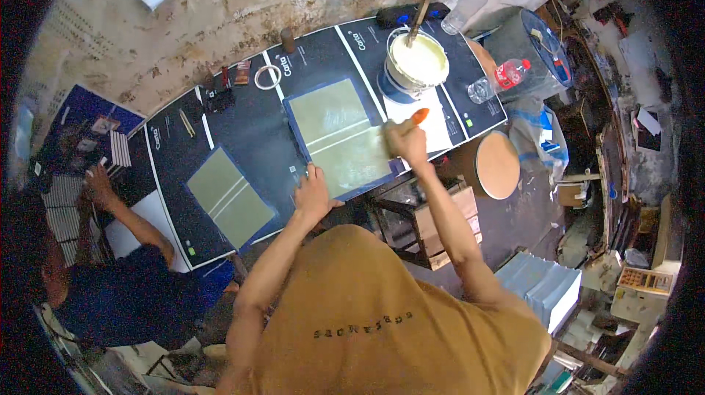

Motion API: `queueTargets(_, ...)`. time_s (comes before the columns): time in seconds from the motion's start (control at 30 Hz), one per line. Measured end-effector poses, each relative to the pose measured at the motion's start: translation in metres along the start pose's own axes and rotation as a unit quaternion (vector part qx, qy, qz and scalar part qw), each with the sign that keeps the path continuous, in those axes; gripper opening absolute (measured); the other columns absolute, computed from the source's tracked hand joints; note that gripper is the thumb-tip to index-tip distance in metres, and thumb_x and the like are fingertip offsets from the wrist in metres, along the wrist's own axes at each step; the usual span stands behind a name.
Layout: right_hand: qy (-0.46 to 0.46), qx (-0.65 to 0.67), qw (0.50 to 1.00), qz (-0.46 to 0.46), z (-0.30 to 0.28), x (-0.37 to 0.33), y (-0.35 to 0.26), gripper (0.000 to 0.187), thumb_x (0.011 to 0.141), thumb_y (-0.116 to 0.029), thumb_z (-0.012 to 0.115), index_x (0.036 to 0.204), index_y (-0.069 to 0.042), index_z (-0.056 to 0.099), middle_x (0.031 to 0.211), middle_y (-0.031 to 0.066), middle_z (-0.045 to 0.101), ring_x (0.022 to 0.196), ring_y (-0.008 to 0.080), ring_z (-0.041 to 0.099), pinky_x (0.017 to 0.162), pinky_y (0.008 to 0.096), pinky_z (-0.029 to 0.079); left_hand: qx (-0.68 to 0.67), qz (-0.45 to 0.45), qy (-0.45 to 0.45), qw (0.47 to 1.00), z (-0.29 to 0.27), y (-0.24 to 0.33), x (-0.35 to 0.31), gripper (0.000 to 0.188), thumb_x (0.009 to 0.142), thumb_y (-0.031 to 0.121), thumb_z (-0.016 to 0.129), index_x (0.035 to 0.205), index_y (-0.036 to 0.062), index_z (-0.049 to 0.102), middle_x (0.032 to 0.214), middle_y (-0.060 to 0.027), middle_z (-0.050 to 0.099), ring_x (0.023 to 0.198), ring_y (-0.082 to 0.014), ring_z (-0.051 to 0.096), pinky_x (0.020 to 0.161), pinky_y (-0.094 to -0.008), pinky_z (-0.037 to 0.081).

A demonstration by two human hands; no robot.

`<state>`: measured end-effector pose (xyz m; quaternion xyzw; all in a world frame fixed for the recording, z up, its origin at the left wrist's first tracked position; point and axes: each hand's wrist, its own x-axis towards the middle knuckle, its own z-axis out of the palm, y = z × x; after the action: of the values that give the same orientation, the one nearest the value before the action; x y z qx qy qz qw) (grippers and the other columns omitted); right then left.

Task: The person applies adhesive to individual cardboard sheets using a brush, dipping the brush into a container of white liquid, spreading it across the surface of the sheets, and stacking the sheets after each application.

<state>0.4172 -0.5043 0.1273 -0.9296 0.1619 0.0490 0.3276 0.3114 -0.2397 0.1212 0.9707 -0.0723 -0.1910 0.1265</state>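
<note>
A grey-green book-cover blank (339, 112) with a dark blue border lies on the black-covered table, crossed by two pale stripes. Its lower part has a wet sheen. My left hand (313, 195) rests on its near left edge, fingers stretched out and thumb apart. My right hand (407, 144) is closed around an orange-handled tool (420, 116) at the blank's right edge; the tool's other end is blurred and partly hidden. A second, similar blank (230, 196) lies to the left. Beyond my right hand stands a bucket of cream-coloured paste (418, 60) with a wooden stick in it.
White paper (433, 130) lies under the bucket. Plastic bottles (499, 80) stand or lie at the right, near a round stool (498, 165). A tape roll (268, 77) sits toward the wall. At left, another person's hand (99, 185) is by stacked books (62, 207).
</note>
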Motion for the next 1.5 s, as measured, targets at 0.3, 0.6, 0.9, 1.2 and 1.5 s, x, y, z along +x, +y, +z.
queueTargets(0.3,0.030,0.076,0.979,-0.185,0.046,-0.103,-0.026,0.037,0.086,-0.035,0.072,0.078,0.000,0.062,0.067,0.0177,0.063,0.061,0.0318,0.063,0.059,0.0412,0.050,-0.093,0.036,0.058,0.993,0.016,-0.018,-0.009,0.107,0.062,0.050,0.088,0.139,-0.0035,0.035,0.148,-0.0179,0.035,0.123,-0.0394,0.052,0.088,-0.0556,0.052)
queueTargets(0.6,0.081,0.152,0.972,-0.158,0.015,-0.126,-0.038,0.037,0.088,-0.034,0.070,0.074,0.000,0.063,0.075,0.0223,0.066,0.070,0.0354,0.068,0.060,0.0433,0.050,-0.167,0.083,0.117,0.975,0.051,-0.037,-0.007,0.110,0.067,0.051,0.084,0.147,-0.0026,0.032,0.155,-0.0175,0.030,0.125,-0.0401,0.050,0.095,-0.0581,0.047)
queueTargets(0.9,0.137,-0.102,0.984,-0.057,-0.039,-0.081,0.047,0.038,0.085,-0.037,0.074,0.079,0.000,0.066,0.068,0.0186,0.067,0.064,0.0344,0.069,0.058,0.0431,0.052,-0.175,0.062,0.069,0.980,0.036,-0.036,-0.011,0.109,0.069,0.049,0.084,0.149,-0.0012,0.029,0.160,-0.0156,0.023,0.131,-0.0417,0.046,0.100,-0.0594,0.044)
queueTargets(1.2,0.066,-0.027,0.990,-0.122,-0.028,-0.046,0.048,0.023,0.089,-0.026,0.068,0.088,-0.003,0.068,0.073,0.0194,0.069,0.070,0.0380,0.069,0.062,0.0422,0.053,-0.148,0.035,0.057,0.987,0.023,-0.028,-0.017,0.112,0.065,0.048,0.087,0.147,-0.0034,0.031,0.158,-0.0192,0.024,0.134,-0.0402,0.044,0.106,-0.0489,0.044)
queueTargets(1.5,-0.067,0.117,0.953,-0.270,-0.012,-0.019,0.017,0.023,0.087,-0.021,0.070,0.077,-0.001,0.065,0.067,0.0061,0.066,0.064,0.0144,0.061,0.058,0.0315,0.048,-0.167,0.015,0.042,0.985,0.035,-0.022,-0.010,0.113,0.067,0.043,0.087,0.152,0.0030,0.024,0.162,-0.0138,0.020,0.126,-0.0426,0.051,0.096,-0.0592,0.047)
